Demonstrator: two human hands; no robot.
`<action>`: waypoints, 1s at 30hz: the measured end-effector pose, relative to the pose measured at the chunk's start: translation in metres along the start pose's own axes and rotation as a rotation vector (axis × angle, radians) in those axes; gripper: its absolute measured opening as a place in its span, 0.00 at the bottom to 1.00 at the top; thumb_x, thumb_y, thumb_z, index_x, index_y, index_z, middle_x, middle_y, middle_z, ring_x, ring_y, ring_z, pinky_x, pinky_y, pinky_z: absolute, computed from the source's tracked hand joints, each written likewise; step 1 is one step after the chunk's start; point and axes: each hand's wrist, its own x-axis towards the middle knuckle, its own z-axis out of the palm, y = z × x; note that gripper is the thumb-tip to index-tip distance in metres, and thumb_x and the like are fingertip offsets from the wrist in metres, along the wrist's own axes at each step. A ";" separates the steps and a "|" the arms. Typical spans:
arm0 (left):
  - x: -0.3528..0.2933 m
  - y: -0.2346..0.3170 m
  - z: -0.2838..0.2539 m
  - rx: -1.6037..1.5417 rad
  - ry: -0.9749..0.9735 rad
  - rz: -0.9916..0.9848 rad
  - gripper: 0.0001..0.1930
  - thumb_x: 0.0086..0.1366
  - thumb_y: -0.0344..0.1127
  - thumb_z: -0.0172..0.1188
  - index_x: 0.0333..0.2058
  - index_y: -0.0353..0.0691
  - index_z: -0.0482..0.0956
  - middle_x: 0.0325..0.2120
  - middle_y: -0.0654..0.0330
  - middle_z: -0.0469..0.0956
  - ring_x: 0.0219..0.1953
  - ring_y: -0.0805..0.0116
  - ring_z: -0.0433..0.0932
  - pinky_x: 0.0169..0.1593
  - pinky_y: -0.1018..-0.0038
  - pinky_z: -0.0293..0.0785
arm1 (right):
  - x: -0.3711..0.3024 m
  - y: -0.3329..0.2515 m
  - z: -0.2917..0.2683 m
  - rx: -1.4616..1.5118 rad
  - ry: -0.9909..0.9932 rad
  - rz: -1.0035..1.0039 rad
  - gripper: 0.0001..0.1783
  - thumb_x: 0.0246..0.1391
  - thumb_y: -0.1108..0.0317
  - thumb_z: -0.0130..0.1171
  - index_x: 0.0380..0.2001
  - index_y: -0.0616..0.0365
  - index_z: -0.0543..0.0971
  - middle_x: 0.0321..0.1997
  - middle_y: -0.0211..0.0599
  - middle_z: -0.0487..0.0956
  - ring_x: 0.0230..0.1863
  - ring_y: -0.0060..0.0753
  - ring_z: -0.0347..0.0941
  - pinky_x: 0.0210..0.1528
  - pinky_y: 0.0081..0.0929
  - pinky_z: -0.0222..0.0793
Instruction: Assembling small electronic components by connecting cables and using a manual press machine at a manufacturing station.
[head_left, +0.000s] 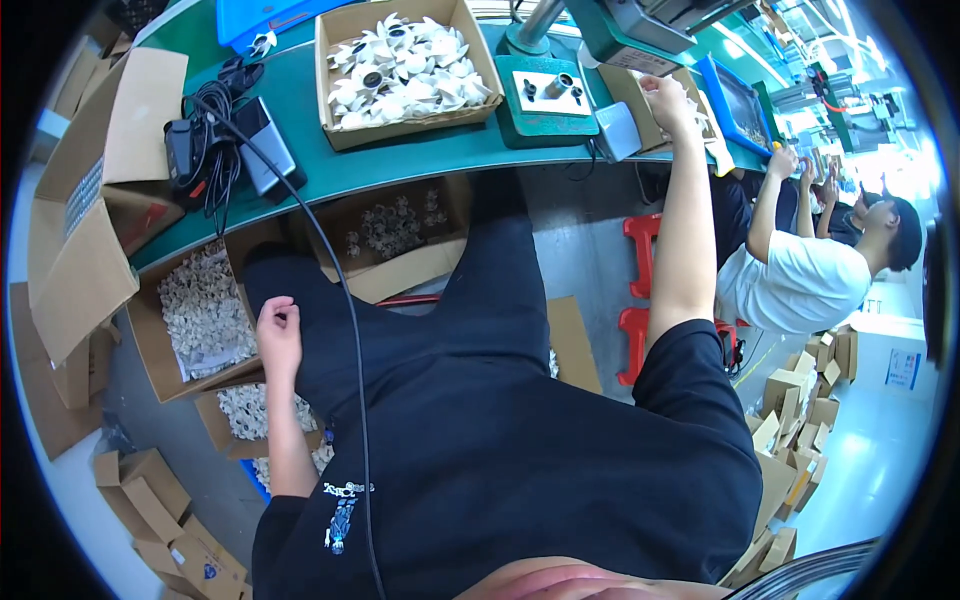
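My right hand (668, 103) reaches out over an open cardboard box (640, 108) at the right of the bench, next to a green bench press (547, 100). Its fingers are bent together, and what they hold, if anything, is hidden. White parts show in that box beside the hand. Near my left thigh, my left hand (279, 335) is curled with nothing visible in it. Left of it stands a carton of small white parts (207, 310). Ahead on the bench, a shallow carton (412, 123) is heaped with white bladed fan wheels (410, 75). A metal fixture (548, 90) sits on the press base.
A black cable (345, 285) hangs across my body from a power adapter (268, 150) on the green bench (330, 185). Below the bench is another parts carton (390, 280). Red stools (636, 335) and a co-worker in white (805, 280) are at the right.
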 end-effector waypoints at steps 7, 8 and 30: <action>0.000 0.015 0.010 0.081 0.108 0.030 0.04 0.63 0.28 0.59 0.36 0.37 0.80 0.26 0.68 0.76 0.26 0.83 0.66 0.31 0.82 0.64 | 0.006 0.023 0.006 -0.016 0.094 -0.123 0.14 0.49 0.62 0.65 0.36 0.58 0.82 0.37 0.46 0.82 0.41 0.40 0.78 0.45 0.33 0.73; 0.003 0.012 0.008 0.085 0.108 0.035 0.04 0.63 0.28 0.59 0.36 0.37 0.80 0.26 0.68 0.76 0.26 0.83 0.66 0.31 0.82 0.64 | 0.011 0.031 0.009 -0.047 0.131 -0.120 0.13 0.49 0.62 0.65 0.36 0.59 0.81 0.37 0.46 0.82 0.41 0.39 0.79 0.45 0.33 0.73; 0.037 -0.041 0.010 -0.088 0.344 0.090 0.03 0.65 0.28 0.57 0.34 0.38 0.79 0.19 0.73 0.67 0.22 0.84 0.62 0.28 0.84 0.59 | -0.052 -0.090 0.029 1.599 -0.258 -0.094 0.09 0.61 0.68 0.59 0.41 0.61 0.78 0.42 0.36 0.80 0.29 0.19 0.69 0.31 0.15 0.67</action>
